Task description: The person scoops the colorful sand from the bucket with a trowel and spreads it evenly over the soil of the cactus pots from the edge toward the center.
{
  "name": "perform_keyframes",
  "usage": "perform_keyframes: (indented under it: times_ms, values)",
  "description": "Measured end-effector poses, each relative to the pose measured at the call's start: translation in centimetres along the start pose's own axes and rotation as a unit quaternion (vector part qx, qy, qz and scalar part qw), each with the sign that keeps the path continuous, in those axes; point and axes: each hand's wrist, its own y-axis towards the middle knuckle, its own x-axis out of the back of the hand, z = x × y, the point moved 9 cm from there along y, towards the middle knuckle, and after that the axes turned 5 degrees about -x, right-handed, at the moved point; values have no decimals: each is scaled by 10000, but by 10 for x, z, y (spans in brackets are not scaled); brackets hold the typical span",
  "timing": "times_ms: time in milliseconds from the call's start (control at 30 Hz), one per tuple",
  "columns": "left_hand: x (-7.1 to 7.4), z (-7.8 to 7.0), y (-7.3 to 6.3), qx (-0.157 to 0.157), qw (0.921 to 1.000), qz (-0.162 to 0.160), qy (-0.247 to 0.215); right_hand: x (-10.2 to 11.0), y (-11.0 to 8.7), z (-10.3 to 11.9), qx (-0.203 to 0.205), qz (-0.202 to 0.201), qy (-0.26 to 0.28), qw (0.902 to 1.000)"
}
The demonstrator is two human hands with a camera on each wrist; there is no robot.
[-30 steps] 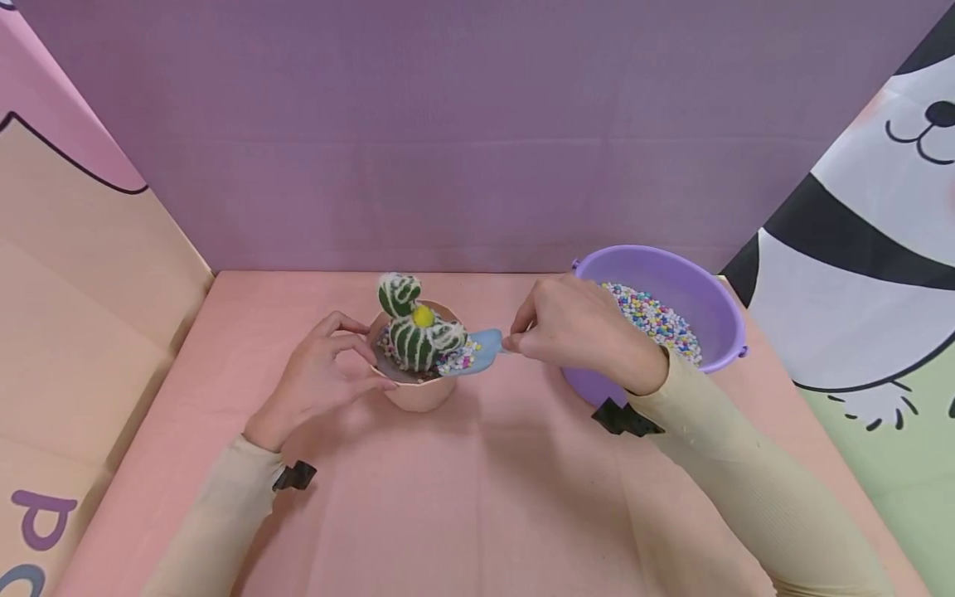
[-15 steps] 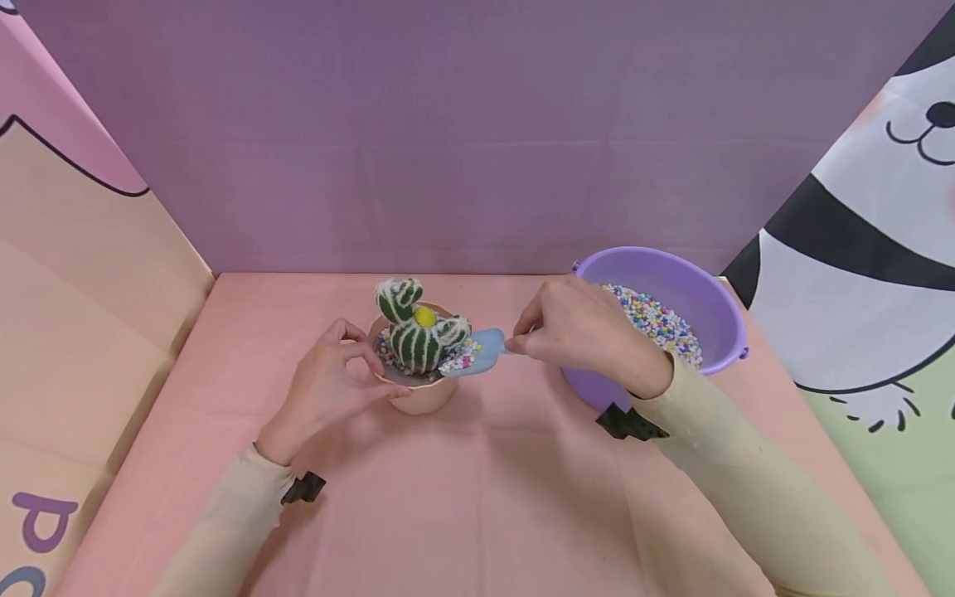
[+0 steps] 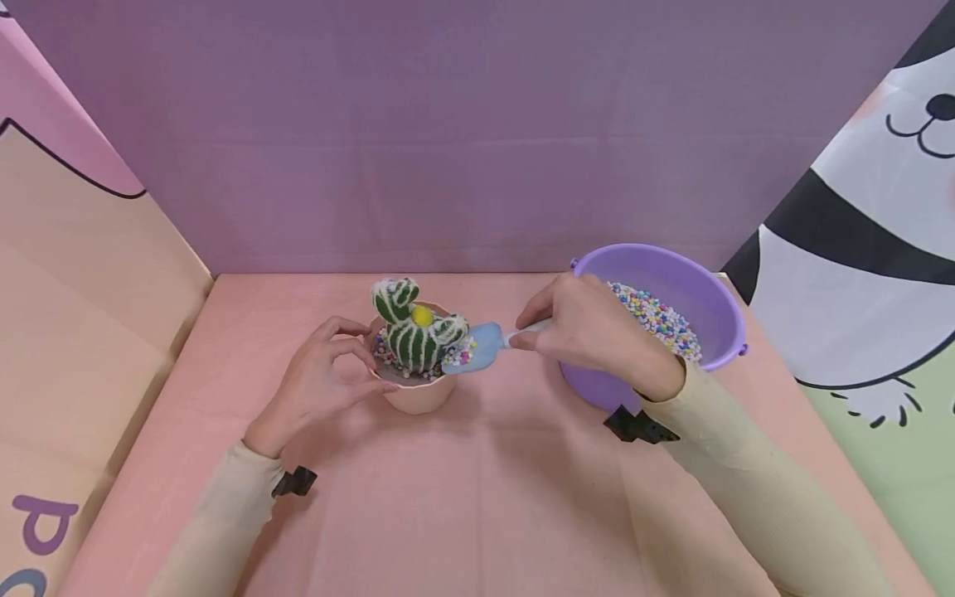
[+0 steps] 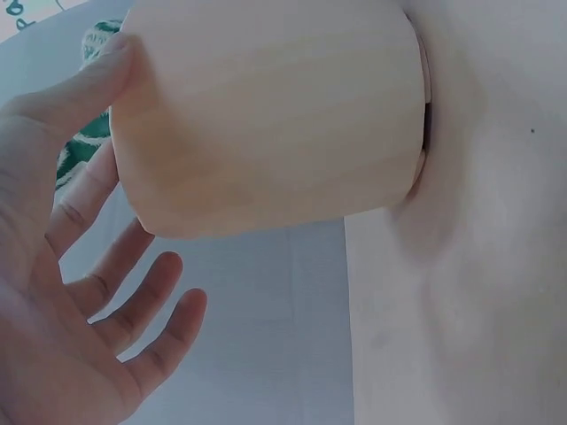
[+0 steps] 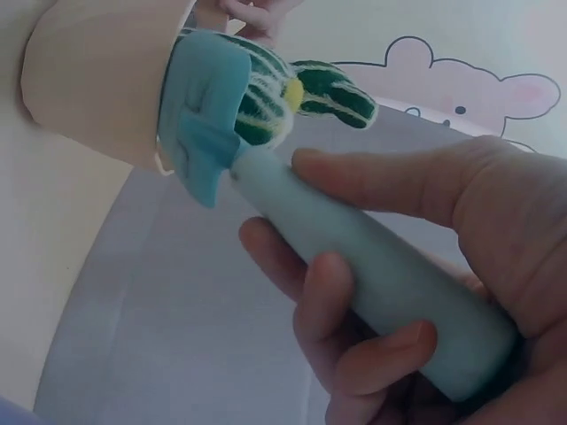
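Observation:
A green felt cactus [image 3: 414,344] with white stripes and a yellow ball stands in a cream flowerpot [image 3: 419,398]. My left hand [image 3: 321,385] holds the pot at its left rim, thumb in front and fingers behind; in the left wrist view the thumb tip lies right at the rim [image 4: 120,115]. My right hand [image 3: 585,327] grips the pale handle [image 5: 372,266] of a small blue toy shovel [image 3: 485,342]. The shovel's blade overlaps the pot's right rim in the head view, with colourful beads [image 3: 458,355] at its tip. More beads lie around the base of the cactus.
Close behind the right hand stands a purple bucket [image 3: 694,290] holding many small multicoloured beads [image 3: 656,319]. A pink cloth [image 3: 477,497] covers the table. A purple backdrop [image 3: 477,133] rises at the back, and a panda-printed panel [image 3: 858,249] stands on the right.
The right hand has shifted slightly right along with its wrist, and more of the shovel's handle shows. The left hand dipped inward with its thumb, then drew back a little at the pot's rim.

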Motion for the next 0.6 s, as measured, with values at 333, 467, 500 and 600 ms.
perform_keyframes:
  times_ms: [333,467,500,600]
  values:
    - [-4,1,-2,222,9997,23,-22,3,-6,12,148,-122,-8,9998]
    - [-5,-1,-2,232,9997,5,-29,4,-7,13,159,-128,-54,9998]
    - [-5,-1,-2,236,9997,3,-14,4,-7,13,155,-124,-56,9998]
    - [-6,-2,-2,251,9997,8,32,5,-9,14,148,-91,-9,9998]
